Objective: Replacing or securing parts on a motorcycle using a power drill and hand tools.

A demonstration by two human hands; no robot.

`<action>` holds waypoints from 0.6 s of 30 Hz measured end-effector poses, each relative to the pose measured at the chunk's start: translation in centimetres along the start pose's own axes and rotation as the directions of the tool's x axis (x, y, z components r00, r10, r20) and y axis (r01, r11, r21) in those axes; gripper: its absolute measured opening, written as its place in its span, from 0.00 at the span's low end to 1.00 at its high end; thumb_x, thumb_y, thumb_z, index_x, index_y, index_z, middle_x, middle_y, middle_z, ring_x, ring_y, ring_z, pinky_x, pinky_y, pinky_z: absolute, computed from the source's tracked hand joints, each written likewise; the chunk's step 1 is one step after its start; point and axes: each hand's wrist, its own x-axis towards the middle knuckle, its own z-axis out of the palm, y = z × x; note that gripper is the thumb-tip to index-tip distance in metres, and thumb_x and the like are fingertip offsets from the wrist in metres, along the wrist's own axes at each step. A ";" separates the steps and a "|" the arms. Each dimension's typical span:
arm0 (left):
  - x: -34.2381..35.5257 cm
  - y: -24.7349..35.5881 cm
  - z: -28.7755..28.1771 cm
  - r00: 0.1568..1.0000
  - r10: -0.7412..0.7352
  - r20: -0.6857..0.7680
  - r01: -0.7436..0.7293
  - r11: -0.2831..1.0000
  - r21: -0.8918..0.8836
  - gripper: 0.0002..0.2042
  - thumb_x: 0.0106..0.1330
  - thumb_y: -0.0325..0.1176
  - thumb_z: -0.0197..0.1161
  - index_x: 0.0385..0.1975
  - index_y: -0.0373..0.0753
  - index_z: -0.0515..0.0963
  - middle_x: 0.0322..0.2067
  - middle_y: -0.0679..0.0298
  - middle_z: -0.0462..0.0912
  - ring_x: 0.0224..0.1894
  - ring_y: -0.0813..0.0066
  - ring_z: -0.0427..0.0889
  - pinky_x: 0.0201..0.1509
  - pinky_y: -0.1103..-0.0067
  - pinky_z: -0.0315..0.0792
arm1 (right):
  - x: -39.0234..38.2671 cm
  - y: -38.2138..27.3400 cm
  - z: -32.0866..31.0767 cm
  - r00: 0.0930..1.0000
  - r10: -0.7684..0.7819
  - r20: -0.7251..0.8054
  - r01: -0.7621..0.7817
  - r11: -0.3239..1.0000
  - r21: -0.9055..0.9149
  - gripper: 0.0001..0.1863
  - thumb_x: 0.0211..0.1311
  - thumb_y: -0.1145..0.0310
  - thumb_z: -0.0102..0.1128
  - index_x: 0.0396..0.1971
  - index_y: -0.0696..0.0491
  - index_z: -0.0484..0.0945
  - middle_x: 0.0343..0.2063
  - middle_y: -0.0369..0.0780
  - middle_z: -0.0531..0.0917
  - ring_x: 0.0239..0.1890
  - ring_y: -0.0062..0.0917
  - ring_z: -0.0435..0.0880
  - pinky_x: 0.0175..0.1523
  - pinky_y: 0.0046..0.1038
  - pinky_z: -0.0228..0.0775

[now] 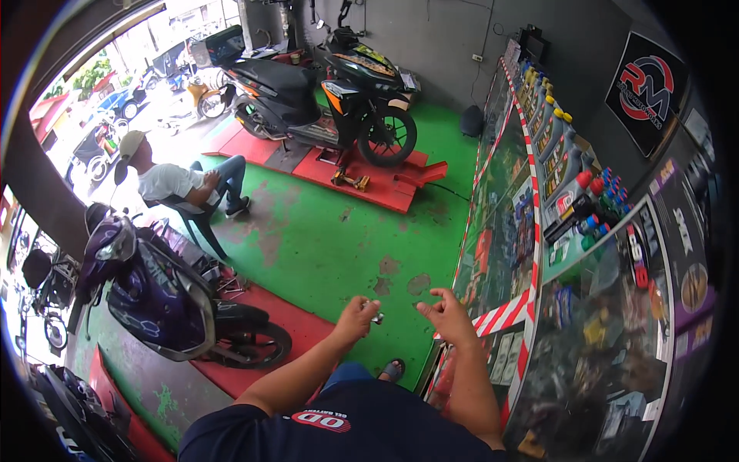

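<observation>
In front of my body, my left hand (356, 320) is closed on a small shiny metal part (377, 316), which pokes out past the fingers; its exact kind is too small to tell. Level with it, my right hand (453, 317) is held up near the glass counter, thumb and forefinger apart. No object shows clearly between those fingers. A gap separates the two hands, with the green floor (331, 246) below them.
To the right runs a glass display counter (504, 200) edged in red-and-white tape, with several bottles (558, 135) on top. A black-and-orange scooter (308, 100) stands on a red lift (369, 185) beside a power drill (351, 180). Left are a seated person (173, 181) and a purple motorcycle (162, 292).
</observation>
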 end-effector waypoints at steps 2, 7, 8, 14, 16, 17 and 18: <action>3.8 1.8 -0.5 1.000 0.016 -0.017 -0.017 0.997 -0.081 0.14 0.77 0.43 0.63 0.45 0.37 0.72 0.26 0.64 0.79 0.16 0.81 0.68 0.19 0.80 0.62 | 5.4 0.0 -2.4 1.000 -0.004 0.012 0.004 1.000 -0.005 0.36 0.65 0.48 0.74 0.62 0.58 0.75 0.31 0.40 0.86 0.35 0.24 0.85 0.42 0.30 0.78; 14.1 5.0 -1.8 0.990 0.028 -0.136 -0.042 0.994 -0.101 0.11 0.72 0.35 0.68 0.43 0.37 0.74 0.25 0.69 0.73 0.17 0.83 0.66 0.18 0.79 0.60 | 16.1 2.1 -3.7 0.983 0.021 0.184 -0.033 0.998 0.059 0.33 0.66 0.48 0.73 0.60 0.57 0.77 0.32 0.39 0.86 0.35 0.24 0.85 0.42 0.30 0.78; 16.7 5.5 -2.1 0.989 0.017 -0.148 -0.030 0.995 -0.090 0.10 0.72 0.35 0.67 0.42 0.38 0.74 0.25 0.69 0.73 0.17 0.83 0.66 0.18 0.80 0.59 | 18.2 3.2 -3.6 0.973 0.064 0.221 -0.076 0.996 0.043 0.33 0.66 0.48 0.73 0.60 0.57 0.78 0.32 0.39 0.86 0.35 0.24 0.85 0.42 0.29 0.78; 35.2 9.4 -3.9 0.987 -0.112 -0.116 0.085 0.973 -0.217 0.05 0.70 0.29 0.62 0.40 0.38 0.74 0.23 0.66 0.77 0.15 0.81 0.68 0.16 0.80 0.59 | 32.8 14.2 -2.8 0.952 0.248 0.178 -0.232 0.967 -0.104 0.31 0.64 0.47 0.74 0.54 0.57 0.81 0.33 0.43 0.87 0.38 0.29 0.87 0.44 0.32 0.80; 40.3 10.7 -3.7 0.978 -0.149 -0.146 0.114 0.968 -0.224 0.05 0.69 0.28 0.61 0.40 0.38 0.74 0.24 0.66 0.77 0.14 0.80 0.68 0.16 0.80 0.59 | 36.4 18.8 -2.7 0.940 0.313 0.136 -0.298 0.947 -0.124 0.29 0.63 0.47 0.74 0.52 0.57 0.82 0.32 0.43 0.87 0.36 0.29 0.88 0.43 0.32 0.80; 43.0 11.8 -3.9 0.974 -0.159 -0.160 0.124 0.970 -0.211 0.05 0.69 0.28 0.61 0.40 0.38 0.74 0.24 0.65 0.77 0.14 0.80 0.68 0.16 0.80 0.59 | 38.2 20.7 -2.8 0.936 0.332 0.112 -0.318 0.939 -0.131 0.28 0.63 0.48 0.74 0.51 0.56 0.82 0.32 0.42 0.87 0.35 0.29 0.88 0.42 0.32 0.81; 45.4 12.9 -4.0 0.976 -0.157 -0.147 0.128 0.973 -0.192 0.05 0.68 0.28 0.61 0.40 0.37 0.75 0.25 0.65 0.77 0.15 0.80 0.69 0.16 0.80 0.60 | 40.4 22.2 -3.2 0.906 0.418 0.067 -0.401 0.899 -0.178 0.27 0.63 0.49 0.74 0.50 0.56 0.83 0.31 0.42 0.87 0.33 0.29 0.88 0.40 0.32 0.81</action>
